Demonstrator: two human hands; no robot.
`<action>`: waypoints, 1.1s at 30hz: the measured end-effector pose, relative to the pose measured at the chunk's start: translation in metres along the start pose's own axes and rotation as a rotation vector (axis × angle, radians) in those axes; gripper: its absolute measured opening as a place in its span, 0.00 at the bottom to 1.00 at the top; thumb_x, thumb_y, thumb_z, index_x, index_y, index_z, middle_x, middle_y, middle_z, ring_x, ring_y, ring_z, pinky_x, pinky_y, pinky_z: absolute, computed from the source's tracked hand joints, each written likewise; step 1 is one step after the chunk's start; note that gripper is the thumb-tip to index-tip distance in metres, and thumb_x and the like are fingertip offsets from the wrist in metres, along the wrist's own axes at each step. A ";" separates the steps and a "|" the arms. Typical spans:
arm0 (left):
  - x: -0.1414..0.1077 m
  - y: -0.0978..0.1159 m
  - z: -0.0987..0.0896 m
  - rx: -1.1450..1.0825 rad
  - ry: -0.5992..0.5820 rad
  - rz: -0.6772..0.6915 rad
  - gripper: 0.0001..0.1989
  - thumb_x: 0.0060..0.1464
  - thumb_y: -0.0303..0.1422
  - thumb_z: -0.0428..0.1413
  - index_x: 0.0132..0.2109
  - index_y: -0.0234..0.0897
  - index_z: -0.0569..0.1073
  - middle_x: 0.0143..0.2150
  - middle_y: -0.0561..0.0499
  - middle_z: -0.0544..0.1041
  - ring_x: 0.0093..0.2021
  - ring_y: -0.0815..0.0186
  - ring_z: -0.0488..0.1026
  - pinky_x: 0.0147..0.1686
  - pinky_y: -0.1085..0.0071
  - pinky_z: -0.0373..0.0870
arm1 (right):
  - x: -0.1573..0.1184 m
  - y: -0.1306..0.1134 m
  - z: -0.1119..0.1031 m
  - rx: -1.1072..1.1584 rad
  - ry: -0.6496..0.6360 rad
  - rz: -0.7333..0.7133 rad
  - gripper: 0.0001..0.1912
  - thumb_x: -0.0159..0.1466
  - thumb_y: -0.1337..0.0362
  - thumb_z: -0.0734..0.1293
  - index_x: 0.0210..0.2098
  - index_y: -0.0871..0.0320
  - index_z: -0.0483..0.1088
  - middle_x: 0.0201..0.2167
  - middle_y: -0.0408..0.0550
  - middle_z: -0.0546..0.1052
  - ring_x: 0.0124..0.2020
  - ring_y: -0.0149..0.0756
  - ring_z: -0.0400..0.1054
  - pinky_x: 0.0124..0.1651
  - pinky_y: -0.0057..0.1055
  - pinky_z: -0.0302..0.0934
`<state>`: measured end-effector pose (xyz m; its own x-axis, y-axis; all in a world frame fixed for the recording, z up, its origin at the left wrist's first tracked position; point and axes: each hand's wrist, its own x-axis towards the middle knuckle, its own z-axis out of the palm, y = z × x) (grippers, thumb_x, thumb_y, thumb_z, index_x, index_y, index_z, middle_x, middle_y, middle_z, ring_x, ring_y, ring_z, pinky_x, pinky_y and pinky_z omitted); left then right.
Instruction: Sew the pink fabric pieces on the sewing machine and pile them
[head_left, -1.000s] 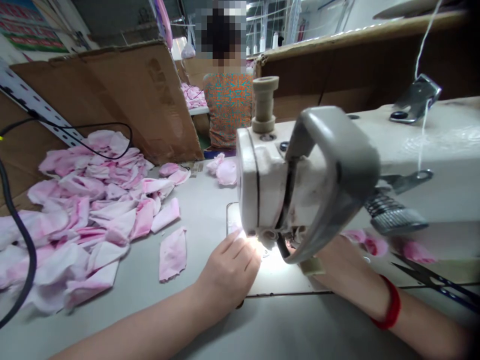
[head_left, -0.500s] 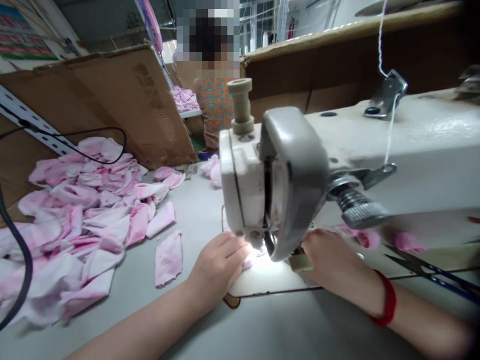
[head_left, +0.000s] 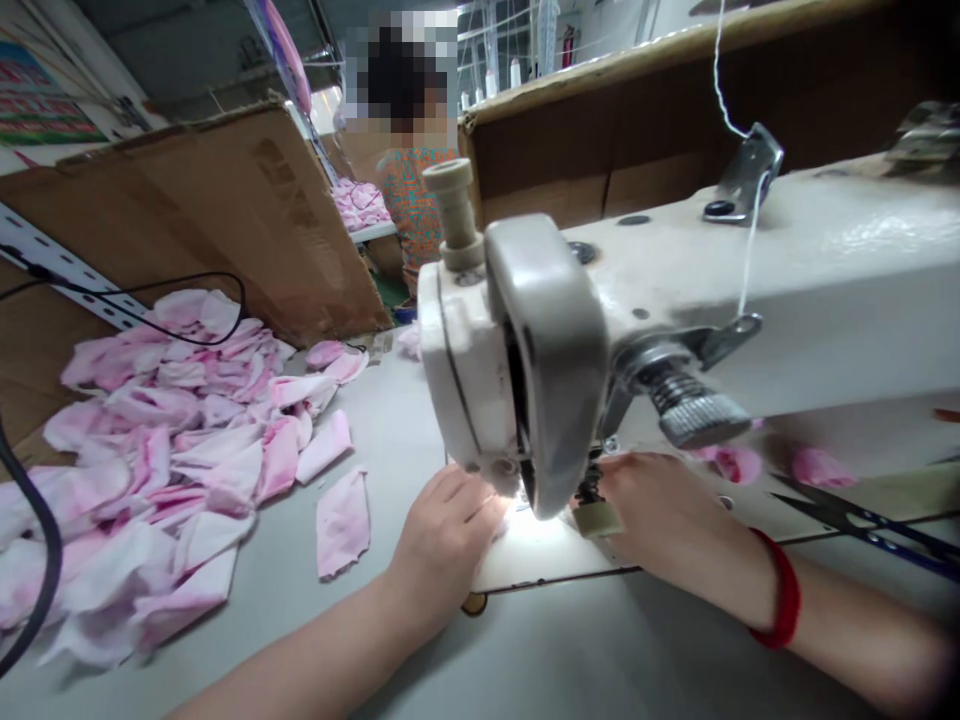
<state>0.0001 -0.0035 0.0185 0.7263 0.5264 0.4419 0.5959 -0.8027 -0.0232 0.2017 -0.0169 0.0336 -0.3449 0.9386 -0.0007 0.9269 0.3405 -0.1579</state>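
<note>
My left hand rests with curled fingers on a sliver of pink-stained fabric on the lit sewing table, just left of the presser foot. My right hand lies to the right of the foot, its fingertips partly hidden behind the cream sewing machine head. A red bracelet circles my right wrist. The fabric under the needle is mostly hidden by the machine and my hands.
A heap of pink-and-white fabric pieces covers the table's left side, with a lone piece nearer me. Thread snips and pink scraps lie right. A co-worker sits beyond a cardboard sheet.
The whole view has swung, so the machine sits further left in the frame. My right hand has moved closer to the presser foot, and less of the fabric shows by my left fingers.
</note>
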 end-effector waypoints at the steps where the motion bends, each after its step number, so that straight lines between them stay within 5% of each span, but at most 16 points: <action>1: 0.000 -0.001 0.000 -0.031 0.004 -0.006 0.13 0.56 0.25 0.40 0.34 0.33 0.69 0.27 0.50 0.68 0.29 0.67 0.61 0.30 0.71 0.60 | 0.000 0.000 0.000 -0.011 0.005 -0.005 0.13 0.57 0.63 0.54 0.21 0.57 0.65 0.20 0.47 0.71 0.22 0.35 0.64 0.21 0.28 0.45; 10: 0.000 0.000 0.008 -0.024 -0.107 -0.050 0.10 0.55 0.24 0.42 0.32 0.33 0.68 0.28 0.51 0.68 0.30 0.66 0.62 0.30 0.70 0.61 | 0.000 0.002 -0.001 -0.019 0.100 -0.075 0.13 0.56 0.63 0.56 0.17 0.58 0.62 0.16 0.45 0.69 0.20 0.34 0.64 0.21 0.27 0.45; 33: -0.003 0.004 0.001 -0.060 -0.098 -0.042 0.09 0.56 0.22 0.41 0.37 0.34 0.64 0.37 0.51 0.69 0.37 0.68 0.63 0.39 0.72 0.63 | 0.000 0.003 0.003 -0.057 0.155 -0.042 0.15 0.56 0.62 0.57 0.14 0.57 0.63 0.15 0.45 0.70 0.19 0.32 0.63 0.21 0.28 0.42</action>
<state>0.0005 -0.0085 0.0163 0.7327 0.5827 0.3516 0.6075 -0.7929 0.0482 0.2041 -0.0164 0.0298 -0.3610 0.9192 0.1573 0.9204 0.3783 -0.0984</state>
